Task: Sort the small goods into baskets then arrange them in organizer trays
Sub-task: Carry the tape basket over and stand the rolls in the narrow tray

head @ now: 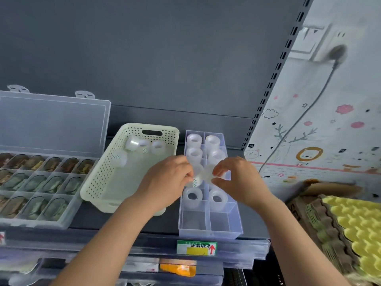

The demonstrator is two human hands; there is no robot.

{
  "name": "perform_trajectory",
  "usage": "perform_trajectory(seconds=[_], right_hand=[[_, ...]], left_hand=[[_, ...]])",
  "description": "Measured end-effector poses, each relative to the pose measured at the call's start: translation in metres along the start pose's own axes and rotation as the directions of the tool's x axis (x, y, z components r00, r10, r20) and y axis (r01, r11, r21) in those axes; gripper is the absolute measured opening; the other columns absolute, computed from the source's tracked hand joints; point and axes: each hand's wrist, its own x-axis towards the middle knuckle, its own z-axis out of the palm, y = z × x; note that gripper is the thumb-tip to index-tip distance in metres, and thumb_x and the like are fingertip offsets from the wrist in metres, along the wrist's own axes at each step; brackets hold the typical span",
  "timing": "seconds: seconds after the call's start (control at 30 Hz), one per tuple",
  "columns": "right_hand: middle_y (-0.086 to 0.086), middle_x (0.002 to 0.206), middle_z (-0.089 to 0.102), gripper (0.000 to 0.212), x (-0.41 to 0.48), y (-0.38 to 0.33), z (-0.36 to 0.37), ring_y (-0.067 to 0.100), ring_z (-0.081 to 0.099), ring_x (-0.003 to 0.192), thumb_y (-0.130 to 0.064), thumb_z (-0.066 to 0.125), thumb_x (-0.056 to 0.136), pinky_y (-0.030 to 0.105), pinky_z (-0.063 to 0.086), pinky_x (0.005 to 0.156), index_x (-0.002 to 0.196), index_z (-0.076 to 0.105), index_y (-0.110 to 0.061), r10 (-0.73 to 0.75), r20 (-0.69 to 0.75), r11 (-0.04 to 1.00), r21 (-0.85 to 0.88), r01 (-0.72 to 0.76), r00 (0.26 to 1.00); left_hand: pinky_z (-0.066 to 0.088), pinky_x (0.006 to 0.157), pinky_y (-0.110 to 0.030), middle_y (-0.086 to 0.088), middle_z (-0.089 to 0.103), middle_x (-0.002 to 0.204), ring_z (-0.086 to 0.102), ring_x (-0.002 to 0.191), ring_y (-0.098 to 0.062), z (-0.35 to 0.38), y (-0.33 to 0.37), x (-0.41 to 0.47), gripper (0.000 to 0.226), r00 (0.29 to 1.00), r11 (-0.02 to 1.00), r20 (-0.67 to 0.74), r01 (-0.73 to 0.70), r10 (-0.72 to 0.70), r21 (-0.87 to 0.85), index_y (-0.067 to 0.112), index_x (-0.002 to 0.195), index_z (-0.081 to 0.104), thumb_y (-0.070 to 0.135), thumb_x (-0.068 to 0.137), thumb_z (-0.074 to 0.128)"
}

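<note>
We see both hands over the middle of the clear organizer tray [208, 234], which stands on a dark grey shelf [165, 226]. The left hand [169, 180] pinches a clear tape roll [195, 181]. The right hand [237, 178] pinches a second roll [209, 174] beside it. Left of the hands sits a cream basket [99, 174] holding more rolls, and further left an open lidded box [41, 221]. Beyond the hands rises the grey back panel [165, 69]. To their right we find a cartoon-papered wall [329, 124] with a plugged socket [338, 52], egg cartons [325, 228] and yellow foam [362, 223].
</note>
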Motion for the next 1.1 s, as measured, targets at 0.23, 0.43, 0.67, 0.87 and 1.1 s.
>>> perform_trajectory(seconds=[0.23, 0.43, 0.67, 0.87, 1.1], right_hand=[[-0.011, 0.093, 0.068, 0.010, -0.020, 0.011, 0.001, 0.009, 0.055, 0.093, -0.024, 0.067, 0.082, 0.024, 0.045, 0.080, 0.092, 0.070, -0.023, 0.046, 0.126, 0.995, -0.093, -0.035, 0.991], [-0.010, 0.096, 0.068, 0.010, -0.021, 0.015, 0.013, 0.010, 0.056, 0.094, -0.027, 0.068, 0.084, 0.024, 0.044, 0.082, 0.093, 0.071, -0.024, 0.052, 0.136, 0.992, -0.123, -0.036, 0.989], [-0.005, 0.096, 0.068, 0.015, -0.014, 0.022, 0.020, 0.013, 0.055, 0.093, -0.024, 0.060, 0.087, 0.029, 0.050, 0.079, 0.092, 0.074, -0.029, 0.107, 0.232, 0.986, -0.149, -0.073, 0.967], [-0.005, 0.092, 0.072, 0.015, 0.000, 0.011, 0.016, 0.015, 0.062, 0.090, -0.028, 0.059, 0.087, 0.031, 0.052, 0.078, 0.088, 0.074, -0.024, 0.068, 0.153, 0.993, -0.106, -0.052, 0.986], [-0.004, 0.093, 0.072, 0.017, 0.048, -0.030, 0.030, 0.017, 0.059, 0.092, -0.026, 0.058, 0.089, 0.035, 0.052, 0.074, 0.092, 0.074, -0.021, -0.130, 0.066, 0.991, -0.028, 0.132, 0.989]], left_hand=[[0.048, 0.075, -0.036, 0.003, 0.060, 0.100, 0.056, 0.093, -0.018, 0.021, 0.004, -0.003, 0.021, 0.992, 0.995, 0.119, -0.053, 0.043, 0.081, 0.014, 0.096, 0.071, 0.019, 0.096, 0.051], [0.043, 0.080, -0.034, 0.002, 0.061, 0.089, 0.054, 0.087, -0.018, 0.033, -0.001, -0.004, 0.021, 0.986, 0.989, 0.150, -0.090, 0.072, 0.115, 0.016, 0.090, 0.075, 0.019, 0.094, 0.055], [0.047, 0.076, -0.035, 0.004, 0.063, 0.081, 0.053, 0.082, -0.019, 0.043, -0.012, -0.003, 0.015, 0.976, 0.968, 0.177, -0.162, 0.128, 0.194, 0.021, 0.079, 0.076, 0.010, 0.083, 0.067], [0.049, 0.071, -0.035, 0.001, 0.065, 0.083, 0.054, 0.082, -0.020, 0.031, -0.014, -0.004, 0.013, 0.988, 0.982, 0.052, -0.149, 0.144, 0.114, 0.012, 0.080, 0.077, 0.010, 0.087, 0.066], [0.042, 0.089, -0.032, 0.001, 0.062, 0.103, 0.050, 0.103, -0.018, -0.017, -0.046, -0.003, 0.024, 0.985, 0.945, -0.015, 0.168, -0.170, 0.281, 0.017, 0.104, 0.070, 0.029, 0.097, 0.051]])
